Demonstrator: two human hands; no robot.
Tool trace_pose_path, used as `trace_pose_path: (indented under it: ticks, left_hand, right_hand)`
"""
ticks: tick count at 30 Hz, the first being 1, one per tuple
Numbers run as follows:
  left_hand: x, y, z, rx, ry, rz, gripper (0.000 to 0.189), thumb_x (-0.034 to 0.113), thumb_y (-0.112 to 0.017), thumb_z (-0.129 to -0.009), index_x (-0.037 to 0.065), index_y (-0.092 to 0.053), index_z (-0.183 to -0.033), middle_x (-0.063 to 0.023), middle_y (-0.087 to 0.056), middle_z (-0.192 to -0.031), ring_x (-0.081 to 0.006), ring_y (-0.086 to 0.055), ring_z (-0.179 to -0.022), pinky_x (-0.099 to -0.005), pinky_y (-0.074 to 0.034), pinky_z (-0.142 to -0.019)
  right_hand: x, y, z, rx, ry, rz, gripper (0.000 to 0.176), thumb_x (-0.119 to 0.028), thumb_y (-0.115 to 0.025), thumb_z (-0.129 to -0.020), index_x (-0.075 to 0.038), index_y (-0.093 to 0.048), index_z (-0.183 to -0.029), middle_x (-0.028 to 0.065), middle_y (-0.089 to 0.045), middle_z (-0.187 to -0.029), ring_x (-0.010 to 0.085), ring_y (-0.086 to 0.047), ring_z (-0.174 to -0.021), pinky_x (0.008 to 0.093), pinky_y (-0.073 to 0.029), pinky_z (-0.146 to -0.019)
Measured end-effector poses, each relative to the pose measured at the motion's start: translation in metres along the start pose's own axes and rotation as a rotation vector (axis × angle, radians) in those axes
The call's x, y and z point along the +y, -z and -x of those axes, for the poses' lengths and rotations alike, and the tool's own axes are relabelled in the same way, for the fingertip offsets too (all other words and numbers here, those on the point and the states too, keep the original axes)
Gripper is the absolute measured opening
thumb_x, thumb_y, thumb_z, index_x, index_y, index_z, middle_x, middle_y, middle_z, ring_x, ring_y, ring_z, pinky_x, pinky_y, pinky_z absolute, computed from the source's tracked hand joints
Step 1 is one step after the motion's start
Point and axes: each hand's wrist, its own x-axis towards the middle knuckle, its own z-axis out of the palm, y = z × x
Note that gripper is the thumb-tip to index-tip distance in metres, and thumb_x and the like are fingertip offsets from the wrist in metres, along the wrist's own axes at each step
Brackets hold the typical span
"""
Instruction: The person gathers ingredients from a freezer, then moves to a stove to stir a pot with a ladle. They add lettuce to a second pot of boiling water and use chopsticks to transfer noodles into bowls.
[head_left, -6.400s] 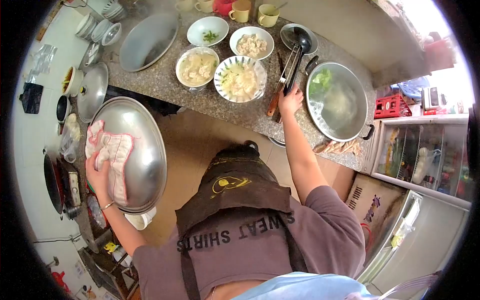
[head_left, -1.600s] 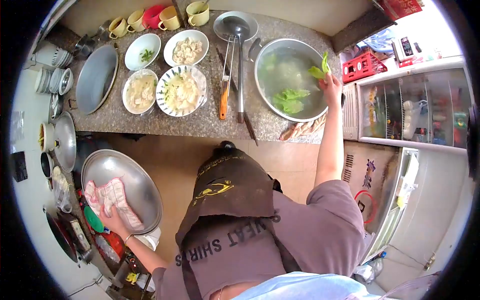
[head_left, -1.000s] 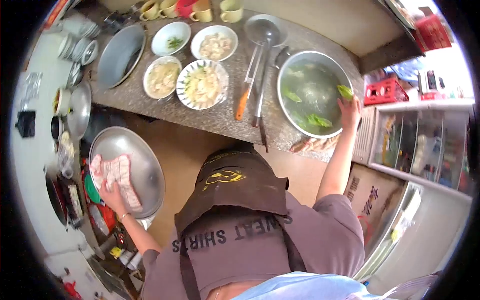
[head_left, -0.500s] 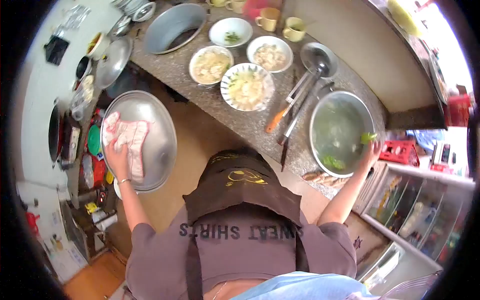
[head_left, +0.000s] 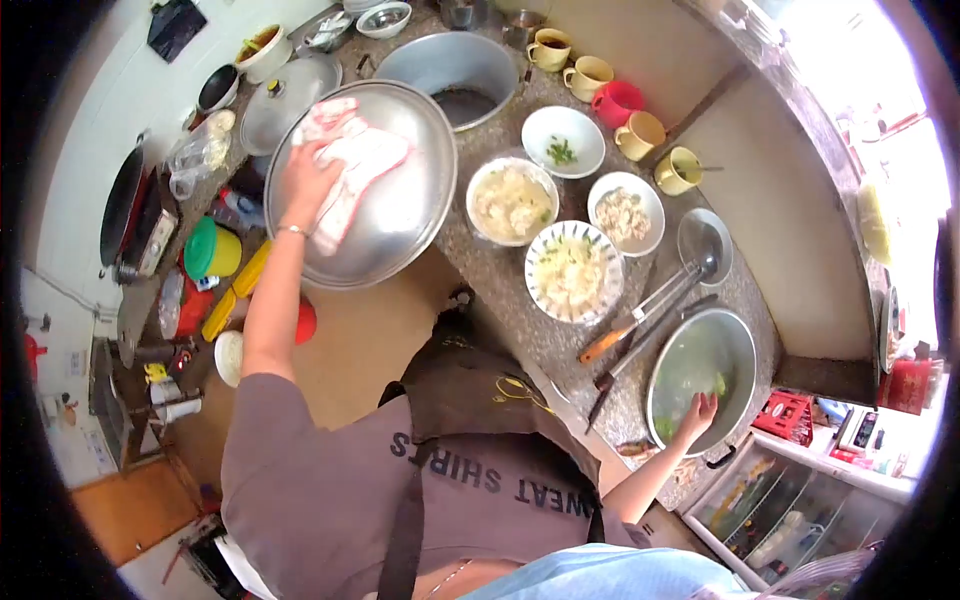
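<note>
My left hand (head_left: 312, 185) grips a large round metal pot lid (head_left: 415, 215) through a pinkish-white cloth (head_left: 362, 158) bunched at the lid's middle; the handle itself is hidden. The lid is tilted, raised off the counter in front of a big empty-looking metal pot (head_left: 440, 58). My right hand (head_left: 696, 418) is over the near side of another metal pot (head_left: 747, 372) of cloudy greenish water. Its fingers look apart with nothing visible between them. A leafy green piece (head_left: 720, 384) lies in the water just beyond the fingertips, and more greens show near the left wall.
Bowls of food, including a striped bowl (head_left: 532, 290), stand mid-counter. A ladle (head_left: 706, 262) and an orange-handled tool (head_left: 604, 345) lie beside the water pot. Several mugs (head_left: 640, 133) line the wall. A glass-doored cabinet (head_left: 790, 510) is at right.
My left hand has raised the lid and cloth up and right toward the big pot. The right hand has let go of the leafy green piece, now in the water. My view has turned.
</note>
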Motion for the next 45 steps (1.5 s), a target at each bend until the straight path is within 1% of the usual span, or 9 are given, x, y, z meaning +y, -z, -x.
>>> trace_pose_path:
  ticks: [10,13,22,30,35,37,41,43,45]
  left_hand:
    - [0.005,-0.24,-0.256,-0.177,-0.401,-0.054,0.038,0.025,-0.067,-0.064,0.008,-0.064,-0.097,-0.0164,-0.058,-0.107,-0.0307,-0.055,-0.098,-0.0377,-0.045,-0.085]
    - [0.027,-0.261,-0.29,-0.483,-0.395,0.119,0.041,0.023,-0.067,-0.065,0.003,-0.062,-0.1,-0.018,-0.06,-0.102,-0.0319,-0.056,-0.097,-0.0386,-0.043,-0.085]
    - [0.026,-0.311,-0.315,-0.455,-0.339,-0.207,0.053,0.034,-0.06,-0.072,0.007,-0.053,-0.117,-0.0197,-0.053,-0.115,-0.0346,-0.05,-0.106,-0.0411,-0.04,-0.089]
    - [-0.007,-0.331,-0.319,-0.276,-0.399,-0.04,0.06,0.03,-0.064,-0.075,-0.001,-0.044,-0.122,-0.0262,-0.046,-0.12,-0.038,-0.037,-0.118,-0.0415,-0.032,-0.097]
    - [0.0,-0.281,-0.263,-0.197,-0.41,0.068,0.063,0.026,-0.066,-0.075,-0.005,-0.04,-0.124,-0.0262,-0.041,-0.125,-0.0361,-0.037,-0.118,-0.0404,-0.033,-0.097]
    - [0.008,-0.246,-0.204,-0.282,-0.222,0.607,0.058,0.022,-0.064,-0.078,-0.005,-0.04,-0.124,-0.0216,-0.043,-0.124,-0.0294,-0.043,-0.113,-0.0345,-0.037,-0.093]
    - [-0.002,-0.187,-0.065,-0.259,0.193,0.735,0.044,0.016,-0.059,-0.083,0.0,-0.044,-0.121,-0.011,-0.048,-0.117,-0.0184,-0.05,-0.095,-0.0296,-0.043,-0.079]
    - [-0.017,-0.158,0.014,-0.383,0.377,0.779,0.049,0.021,-0.059,-0.083,0.0,-0.042,-0.124,-0.0108,-0.047,-0.12,-0.0185,-0.049,-0.101,-0.0307,-0.043,-0.081]
    - [-0.035,-0.147,0.096,-0.497,0.467,0.898,0.029,0.019,-0.06,-0.083,0.004,-0.053,-0.106,0.0009,-0.052,-0.078,-0.0083,-0.046,-0.064,-0.0232,-0.041,-0.056]
  right_hand:
    - [-0.039,-0.061,0.137,0.136,-0.187,0.142,0.051,-0.001,-0.053,-0.082,-0.004,-0.036,-0.129,0.0123,-0.055,-0.104,0.0178,-0.054,-0.09,0.0283,-0.044,-0.08]
    - [-0.08,-0.081,0.177,0.219,-0.273,0.204,0.047,-0.003,-0.056,-0.082,-0.004,-0.04,-0.126,0.0114,-0.054,-0.104,0.0163,-0.053,-0.089,0.0272,-0.045,-0.078]
    - [-0.029,-0.162,0.131,0.197,-0.22,0.179,0.04,-0.012,-0.06,-0.077,-0.006,-0.051,-0.115,0.011,-0.063,-0.092,0.019,-0.061,-0.078,0.0302,-0.048,-0.072]
    - [-0.059,-0.232,0.101,-0.006,-0.058,0.522,0.068,-0.016,-0.069,-0.067,-0.008,-0.036,-0.126,0.019,-0.056,-0.101,0.0348,-0.055,-0.093,0.0401,-0.045,-0.079]
    - [-0.056,-0.251,0.102,0.167,-0.052,0.437,0.064,-0.009,-0.061,-0.069,-0.004,-0.034,-0.126,0.0222,-0.048,-0.113,0.0386,-0.049,-0.1,0.0413,-0.042,-0.084]
    - [-0.044,-0.248,0.102,0.211,0.044,0.424,0.06,-0.008,-0.06,-0.071,-0.002,-0.035,-0.125,0.0235,-0.047,-0.114,0.0384,-0.049,-0.1,0.0411,-0.042,-0.083]
    - [-0.033,-0.218,0.117,0.048,0.096,0.373,0.051,-0.012,-0.063,-0.074,-0.005,-0.044,-0.12,0.0164,-0.053,-0.097,0.0307,-0.053,-0.085,0.0389,-0.045,-0.074]
    - [-0.035,-0.178,0.132,0.088,0.222,0.39,0.041,-0.012,-0.062,-0.075,-0.004,-0.049,-0.113,0.0132,-0.053,-0.09,0.0286,-0.053,-0.081,0.0377,-0.045,-0.072]
    - [-0.025,-0.131,0.155,0.033,0.032,0.467,0.043,-0.011,-0.063,-0.073,-0.005,-0.048,-0.113,0.0134,-0.052,-0.089,0.0289,-0.052,-0.085,0.0385,-0.043,-0.076]
